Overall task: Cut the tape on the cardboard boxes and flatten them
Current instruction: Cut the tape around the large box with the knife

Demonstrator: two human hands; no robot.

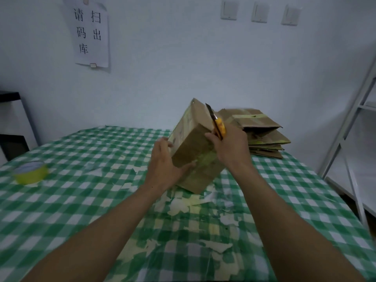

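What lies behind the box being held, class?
A stack of flattened boxes lies behind the held box. The box, the right hand and the yellow knife cover the stack's left part.

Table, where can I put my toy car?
Bare cloth lies between the tape roll and the box, and right of the right arm, in front of the flattened stack. The middle is crowded with torn scraps.

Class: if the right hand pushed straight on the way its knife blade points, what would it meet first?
Probably the raised top edge of the cardboard box: the knife in the right hand seems to lie along it. Past that, only the wall.
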